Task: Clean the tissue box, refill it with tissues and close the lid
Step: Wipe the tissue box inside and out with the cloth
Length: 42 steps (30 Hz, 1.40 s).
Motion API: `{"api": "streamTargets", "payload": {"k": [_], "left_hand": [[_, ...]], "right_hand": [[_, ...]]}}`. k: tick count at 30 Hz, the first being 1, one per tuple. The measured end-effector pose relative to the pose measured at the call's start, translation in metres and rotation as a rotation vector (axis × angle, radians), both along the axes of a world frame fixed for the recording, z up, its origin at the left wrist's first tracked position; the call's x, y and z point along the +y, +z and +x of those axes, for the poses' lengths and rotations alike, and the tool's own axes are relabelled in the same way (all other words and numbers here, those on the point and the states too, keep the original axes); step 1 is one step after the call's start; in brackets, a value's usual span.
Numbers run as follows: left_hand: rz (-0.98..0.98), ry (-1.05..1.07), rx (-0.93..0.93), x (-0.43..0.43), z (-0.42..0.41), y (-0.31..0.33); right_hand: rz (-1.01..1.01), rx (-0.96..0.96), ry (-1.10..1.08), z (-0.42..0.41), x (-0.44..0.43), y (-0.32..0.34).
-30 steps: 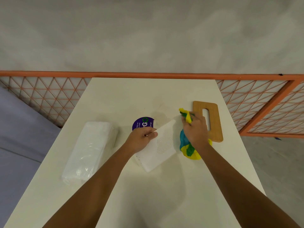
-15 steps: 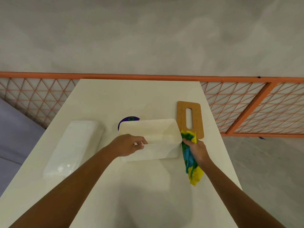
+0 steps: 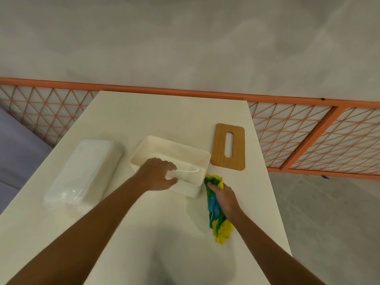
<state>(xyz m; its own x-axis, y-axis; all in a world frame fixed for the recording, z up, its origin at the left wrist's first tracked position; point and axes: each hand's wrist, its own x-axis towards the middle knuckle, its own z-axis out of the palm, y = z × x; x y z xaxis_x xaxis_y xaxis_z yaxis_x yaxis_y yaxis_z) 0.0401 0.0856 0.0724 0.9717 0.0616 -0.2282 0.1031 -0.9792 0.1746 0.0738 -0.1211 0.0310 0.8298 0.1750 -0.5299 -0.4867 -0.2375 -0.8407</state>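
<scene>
Risks skidding or tipping the open white rectangular plastic tissue box (image 3: 176, 152), upright between the clear-wrapped tissue pack (image 3: 82, 171) and the slotted wooden lid (image 3: 219, 149), if wiped too hard. Grips its near wall with the left hand (image 3: 157, 176), fingers (image 3: 172, 168) over the rim; clutches the bunched yellow, green and blue cloth (image 3: 217, 222) in the right hand (image 3: 225, 197), just beside the box's near right corner.

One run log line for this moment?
left hand: grips tissue box rim | right hand: holds cloth beside box | wooden lid: off | tissue pack: left of box
</scene>
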Motion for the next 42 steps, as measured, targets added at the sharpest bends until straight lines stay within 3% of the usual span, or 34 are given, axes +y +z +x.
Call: {"api": "streamTargets", "payload": {"k": [6,9,13,16,21,24,30,33,37,42], "left_hand": [[-0.047,-0.037,0.050,-0.087,0.005,-0.025],[0.029,0.015,-0.028,-0.098,0.004,-0.031],[-0.050,0.029,-0.091,-0.097,0.002,-0.026],[-0.186,0.078,-0.149,-0.085,-0.001,-0.010],[-0.802,0.340,-0.185,-0.051,-0.007,0.030],[-1.034,0.486,-0.203,-0.028,-0.014,0.041],[-1.284,0.601,-0.214,0.011,-0.017,0.052],[-1.351,0.665,-0.207,0.026,-0.017,0.054],[-1.373,0.649,-0.189,0.041,-0.017,0.057],[-1.434,0.591,-0.167,0.056,-0.013,0.061]], "right_hand": [[0.016,-0.009,-0.018,0.004,-0.012,-0.001],[-0.009,-0.030,-0.018,0.005,-0.017,-0.001],[-0.038,-0.093,-0.023,0.006,-0.020,0.002],[-0.032,-0.190,-0.028,0.008,-0.016,0.010],[0.008,-0.442,0.010,0.012,0.004,0.040],[-0.002,-0.623,0.059,0.013,0.022,0.059],[-0.280,-1.037,0.224,0.000,0.059,0.055],[-0.328,-1.278,0.278,-0.009,0.076,0.053],[-0.360,-1.402,0.376,-0.004,0.100,0.072],[-0.552,-1.494,0.466,-0.010,0.122,0.091]]}}
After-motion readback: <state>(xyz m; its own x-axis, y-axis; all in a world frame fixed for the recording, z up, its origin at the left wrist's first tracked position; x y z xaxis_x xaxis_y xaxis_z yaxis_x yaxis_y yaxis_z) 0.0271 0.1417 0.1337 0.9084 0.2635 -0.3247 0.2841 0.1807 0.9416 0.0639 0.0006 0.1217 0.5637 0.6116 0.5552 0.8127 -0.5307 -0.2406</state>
